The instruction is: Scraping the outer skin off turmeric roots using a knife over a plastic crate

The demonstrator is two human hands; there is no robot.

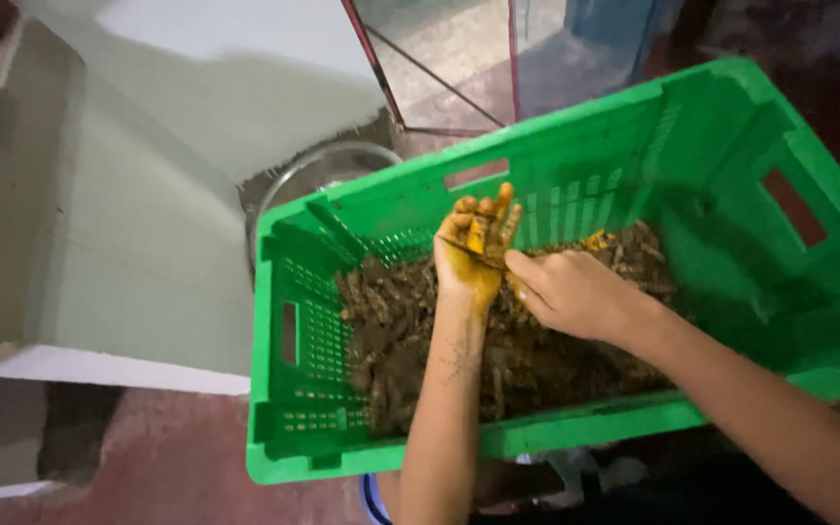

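A short yellow-orange root (pixel 476 235) is gripped upright in the stained left hand (pixel 472 255), fingers curled. A thin blade (pixel 469 251) is pinched by the closed right hand (pixel 568 290) over a green crate (pixel 576 136).

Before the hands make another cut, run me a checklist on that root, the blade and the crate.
1. Root piece gripped: left hand pinches a yellow-orange root piece in its stained fingers. Ok.
2. Blade in hand: right hand holds a thin blade against the piece. Ok.
3. Fingers off the edge: left fingertips sit right beside the blade. Not ok.
4. Work over the green crate: both hands are above the muddy roots. Ok.
5. Crate steadily supported: its underside is hidden. Cannot tell.
6. Metal bowl: behind the crate, contents hidden. Cannot tell.
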